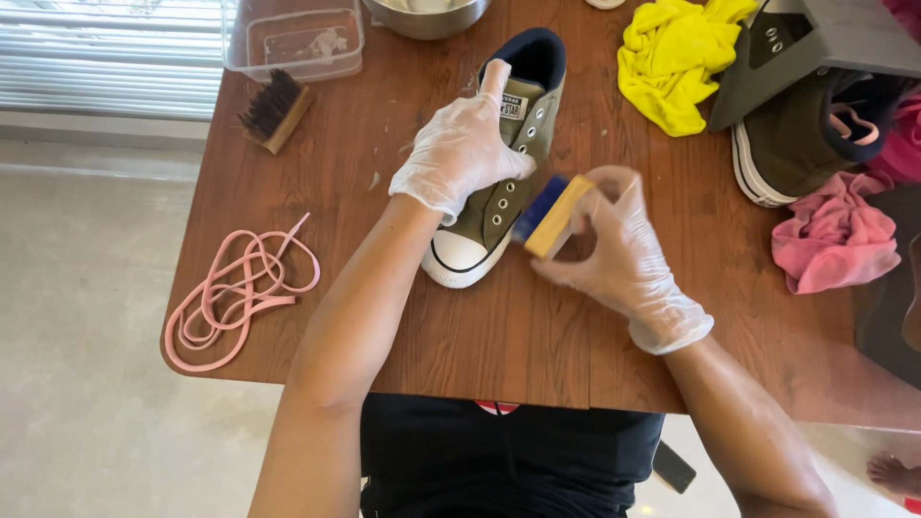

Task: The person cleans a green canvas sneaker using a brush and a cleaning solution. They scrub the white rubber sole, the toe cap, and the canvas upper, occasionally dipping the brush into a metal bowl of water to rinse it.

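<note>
An olive green shoe with a white toe cap lies in the middle of the wooden surface, toe toward the person. The left hand, in a clear glove, lies over the shoe's upper with its grip closed loosely around it, pressing it down. The right hand, also gloved, pinches a yellow and blue sponge between thumb and fingers, its end touching the shoe's side.

Bare wood lies between the shoe and the near edge. Pink laces are coiled by the left edge. A brush lies near the far left corner, just beside a clear plastic tub with some whitish residue in it. A metal bowl stands at the far edge; its contents are unclear. To the right lie a yellow cloth, a second shoe and a pink cloth.
</note>
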